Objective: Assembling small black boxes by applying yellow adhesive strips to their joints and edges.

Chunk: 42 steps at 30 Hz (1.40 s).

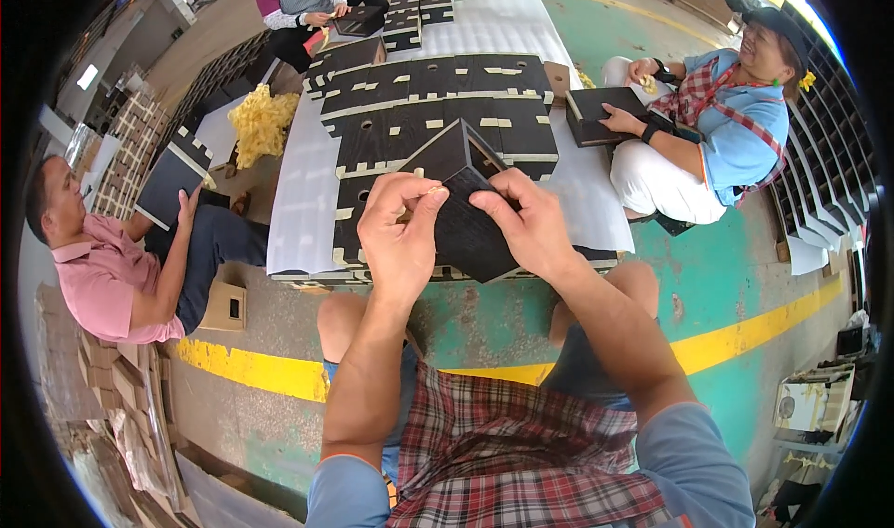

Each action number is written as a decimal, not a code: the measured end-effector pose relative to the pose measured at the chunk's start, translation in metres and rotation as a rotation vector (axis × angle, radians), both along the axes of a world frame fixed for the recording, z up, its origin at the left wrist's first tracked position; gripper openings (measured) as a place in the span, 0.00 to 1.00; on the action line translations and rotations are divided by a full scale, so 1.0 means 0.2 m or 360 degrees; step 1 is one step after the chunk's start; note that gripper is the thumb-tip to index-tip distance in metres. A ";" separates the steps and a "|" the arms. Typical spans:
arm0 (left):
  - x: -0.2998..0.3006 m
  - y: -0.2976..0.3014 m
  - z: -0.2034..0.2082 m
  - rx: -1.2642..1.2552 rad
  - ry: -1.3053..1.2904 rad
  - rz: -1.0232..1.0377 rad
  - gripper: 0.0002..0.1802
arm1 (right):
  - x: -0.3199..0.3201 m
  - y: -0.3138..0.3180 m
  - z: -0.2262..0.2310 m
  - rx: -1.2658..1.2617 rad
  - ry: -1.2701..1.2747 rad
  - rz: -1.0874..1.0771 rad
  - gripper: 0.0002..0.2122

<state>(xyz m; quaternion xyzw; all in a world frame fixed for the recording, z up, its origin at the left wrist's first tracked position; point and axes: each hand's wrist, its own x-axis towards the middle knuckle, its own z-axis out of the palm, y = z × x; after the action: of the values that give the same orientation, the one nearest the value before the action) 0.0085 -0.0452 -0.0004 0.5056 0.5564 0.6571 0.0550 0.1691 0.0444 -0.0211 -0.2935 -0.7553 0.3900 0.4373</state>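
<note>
One black wood-grain box [470,235], held tilted in front of stacked black boxes [382,143] with cream tape strips on a white sheet [301,193]; left hand [400,225] pinches a small cream scrap [437,190]; right hand [529,216] grasps the box's edge, thumb on its side.

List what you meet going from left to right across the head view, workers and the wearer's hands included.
Pink-shirted co-worker, crumpled yellow heap, wearer's left hand, wearer's right hand, blue-shirted co-worker.
</note>
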 end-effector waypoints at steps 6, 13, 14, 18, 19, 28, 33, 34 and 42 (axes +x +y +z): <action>-0.13 -0.03 0.06 0.0178 -0.0750 -0.0348 0.02 | 0.00 0.12 -0.02 -0.0376 0.0260 -0.0097 0.12; -0.27 -0.10 0.11 0.0344 -0.1183 -0.0561 0.05 | 0.01 0.16 0.04 -0.0439 0.0347 -0.0146 0.13; -0.28 -0.09 0.11 0.0372 -0.1247 -0.0566 0.05 | 0.01 0.17 0.05 -0.0431 0.0348 -0.0147 0.13; -0.33 -0.08 0.10 0.0521 -0.1447 -0.0537 0.05 | 0.01 0.17 0.07 -0.0476 0.0347 -0.0140 0.13; -0.34 -0.08 0.09 0.0525 -0.1445 -0.0538 0.05 | 0.01 0.17 0.07 -0.0476 0.0336 -0.0141 0.13; -1.15 -0.40 -0.21 0.0979 -0.1473 -0.0179 0.09 | 0.07 0.33 0.02 -0.0466 0.0692 -0.0315 0.17; -0.27 -0.01 0.14 -0.0200 -0.1262 -0.0350 0.10 | 0.10 0.40 0.02 -0.0399 0.0851 -0.0332 0.19; -0.23 -0.01 0.12 -0.0421 -0.1182 -0.0491 0.08 | 0.08 0.40 0.01 -0.0415 0.0825 -0.0347 0.19; -0.14 -0.02 0.01 -0.0819 -0.1160 -0.0592 0.26 | 0.06 0.34 -0.04 -0.0183 0.0772 -0.0329 0.22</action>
<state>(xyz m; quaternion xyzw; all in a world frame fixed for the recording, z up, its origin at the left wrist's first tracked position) -0.0189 -0.0489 0.0015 0.3033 0.5456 0.6115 0.4862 0.1816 0.1134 -0.0287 -0.2914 -0.5711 0.4445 0.6256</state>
